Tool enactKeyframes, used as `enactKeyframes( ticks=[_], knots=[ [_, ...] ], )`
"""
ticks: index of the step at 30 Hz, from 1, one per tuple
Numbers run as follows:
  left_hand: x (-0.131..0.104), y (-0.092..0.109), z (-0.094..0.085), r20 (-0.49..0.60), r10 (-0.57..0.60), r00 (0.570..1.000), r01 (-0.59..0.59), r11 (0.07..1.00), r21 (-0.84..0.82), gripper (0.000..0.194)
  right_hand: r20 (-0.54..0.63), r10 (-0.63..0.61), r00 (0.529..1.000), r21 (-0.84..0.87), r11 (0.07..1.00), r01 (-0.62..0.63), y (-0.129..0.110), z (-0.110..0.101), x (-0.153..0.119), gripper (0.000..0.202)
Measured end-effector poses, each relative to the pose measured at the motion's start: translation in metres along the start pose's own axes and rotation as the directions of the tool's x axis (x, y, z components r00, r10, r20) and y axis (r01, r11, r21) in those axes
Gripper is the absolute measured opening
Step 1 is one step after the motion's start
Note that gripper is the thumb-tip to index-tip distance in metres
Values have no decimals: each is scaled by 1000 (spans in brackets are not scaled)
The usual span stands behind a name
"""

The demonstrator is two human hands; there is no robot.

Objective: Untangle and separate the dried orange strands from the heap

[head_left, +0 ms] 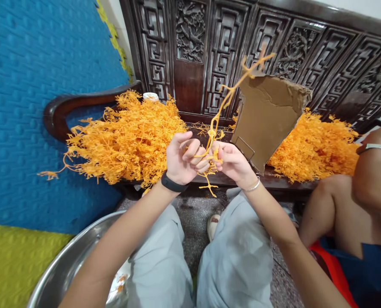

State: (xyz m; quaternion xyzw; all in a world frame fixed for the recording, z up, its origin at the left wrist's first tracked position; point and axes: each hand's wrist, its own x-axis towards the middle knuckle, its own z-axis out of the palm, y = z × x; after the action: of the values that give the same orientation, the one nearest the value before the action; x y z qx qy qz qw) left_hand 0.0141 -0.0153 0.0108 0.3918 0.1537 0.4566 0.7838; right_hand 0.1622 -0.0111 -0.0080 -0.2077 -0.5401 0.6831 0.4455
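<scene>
A branching orange plastic strand (228, 96) rises from between my two hands and leans to the upper right, with more orange pieces hanging below. My left hand (185, 158), with a black band on its wrist, has curled fingers around the lower part of the strand. Close beside it, my right hand (233, 162) pinches an orange piece between thumb and fingers; a silver bangle circles that wrist. To the left of my hands lies a large heap of orange branching pieces (129, 137). A brown cardboard piece (270, 115) stands behind my right hand.
A second orange heap (318, 147) lies on the dark wooden bench (87, 100) at right. Another person's bare arm and knee (331, 201) are at the right edge. A metal basin (58, 265) stands lower left, beside blue matting (49, 85). A white container (151, 96) sits behind the left heap.
</scene>
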Motion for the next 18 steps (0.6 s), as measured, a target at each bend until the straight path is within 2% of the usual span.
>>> enactKeyframes(
  ticks=[7,13,16,18],
  knots=[
    [-2,1,1,-49,14,999,-13,1000,16,67,-17,-50,999,-14,999,50,1,4,4,35],
    [-3,0,-3,-22,3,1000,-3,1000,8,64,65,-34,997,-18,999,35,7,2,6,31],
    [-4,2,-6,-75,40,996,-40,999,-2,64,98,-108,989,-32,993,112,6,2,8,31],
    [-6,8,-9,-105,137,985,-143,989,-48,62,94,-209,973,-57,975,215,1,0,9,37]
  ],
)
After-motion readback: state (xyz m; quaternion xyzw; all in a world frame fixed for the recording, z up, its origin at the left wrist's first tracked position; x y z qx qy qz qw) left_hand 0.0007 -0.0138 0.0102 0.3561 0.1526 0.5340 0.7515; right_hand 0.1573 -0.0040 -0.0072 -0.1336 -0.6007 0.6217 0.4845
